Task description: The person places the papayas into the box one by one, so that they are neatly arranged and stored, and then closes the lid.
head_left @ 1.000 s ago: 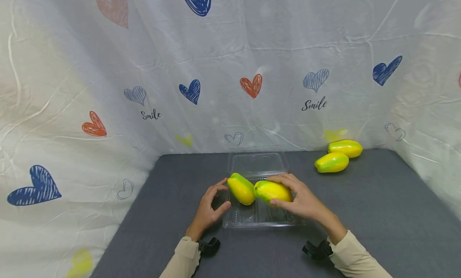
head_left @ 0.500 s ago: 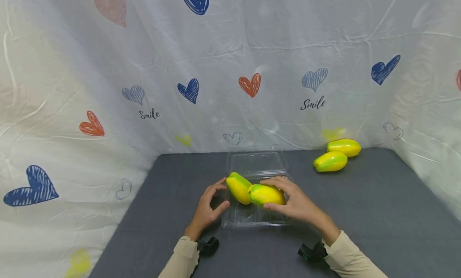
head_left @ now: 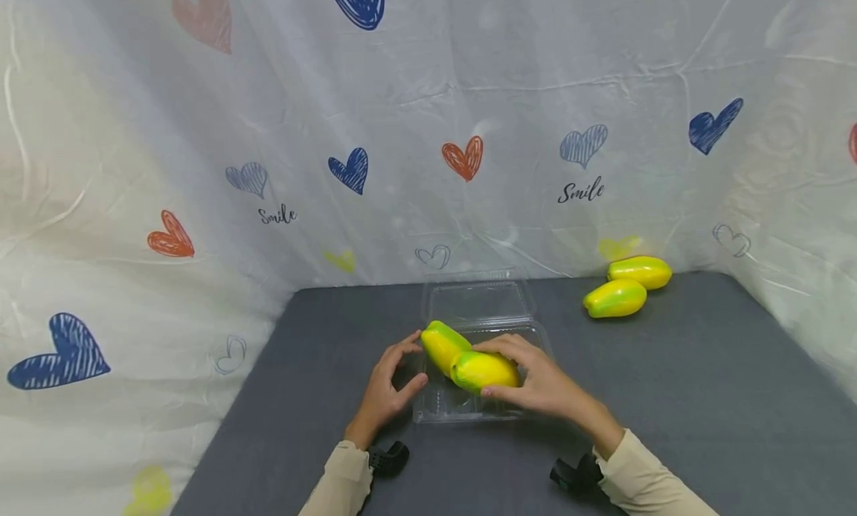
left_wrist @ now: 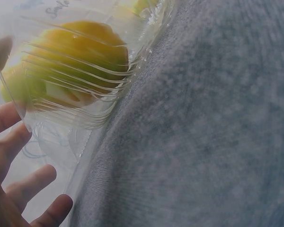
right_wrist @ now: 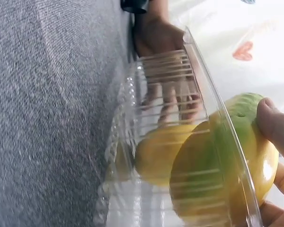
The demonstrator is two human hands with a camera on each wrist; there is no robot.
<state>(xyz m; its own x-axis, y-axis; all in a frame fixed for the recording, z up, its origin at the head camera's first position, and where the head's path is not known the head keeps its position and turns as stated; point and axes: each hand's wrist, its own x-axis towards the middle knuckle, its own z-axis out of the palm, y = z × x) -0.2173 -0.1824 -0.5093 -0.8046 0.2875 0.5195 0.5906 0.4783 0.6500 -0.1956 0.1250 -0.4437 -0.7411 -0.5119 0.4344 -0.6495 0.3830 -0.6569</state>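
Note:
A clear plastic clamshell container (head_left: 445,410) lies with its lid folded back. A yellow-green papaya (head_left: 442,343) rests in its left part, seen through the ribbed wall in the left wrist view. My right hand (head_left: 535,378) grips a second papaya (right_wrist: 246,146) by its right end, thumb in front and fingers behind, low in the container and against the first fruit in the head view. At the container's left side is my left hand (head_left: 387,382), its fingers spread and fingertips by the rim. Whether they press the wall or the fruit I cannot tell.
Two more papayas (head_left: 614,299) lie together at the back right of the grey tabletop (head_left: 321,345). A white curtain (head_left: 402,226) printed with hearts hangs behind and beside the table. The container's raised lid (head_left: 478,300) reaches toward the curtain.
My right hand has moved left and slightly down with its papaya, closing in on the first one and partly overlapping it in view. The left hand has stayed in place.

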